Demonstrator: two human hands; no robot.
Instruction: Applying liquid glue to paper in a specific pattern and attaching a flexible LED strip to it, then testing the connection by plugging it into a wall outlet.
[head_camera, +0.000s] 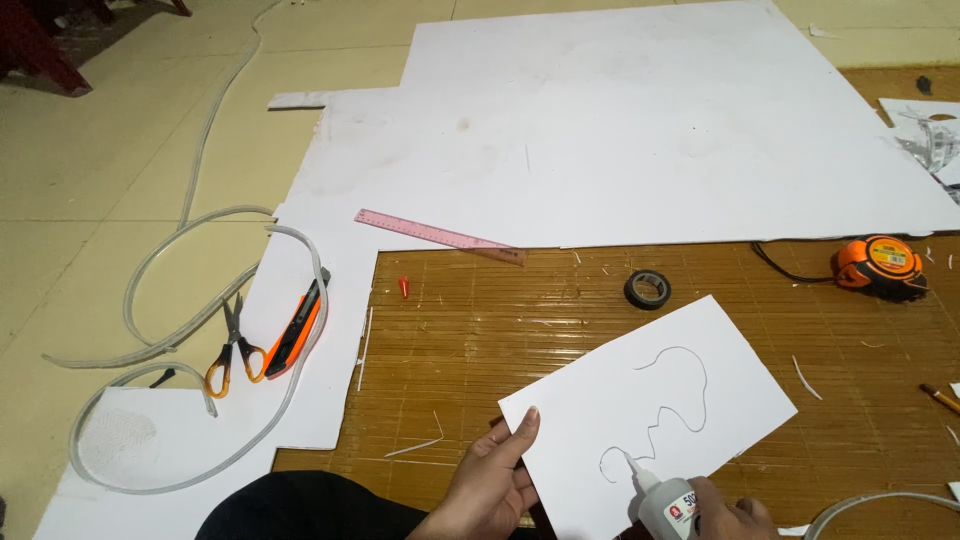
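My left hand (490, 482) pinches the near-left corner of the white card (650, 420), thumb on top, pinning it to the bamboo mat (460, 340). The card's long axis climbs from that corner up to the right. It is plain white with a thin wavy line drawn on it. My right hand (730, 515) is clamped on the glue bottle (665, 500), nozzle touching the line's near end. Right hand is nearer the line.

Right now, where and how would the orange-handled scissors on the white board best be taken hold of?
By the orange handle loops, from the person's side. The scissors lie flat on the white board, loops nearest the person and blades pointing away. The orange utility knife lies close on their right, so reach from the left.
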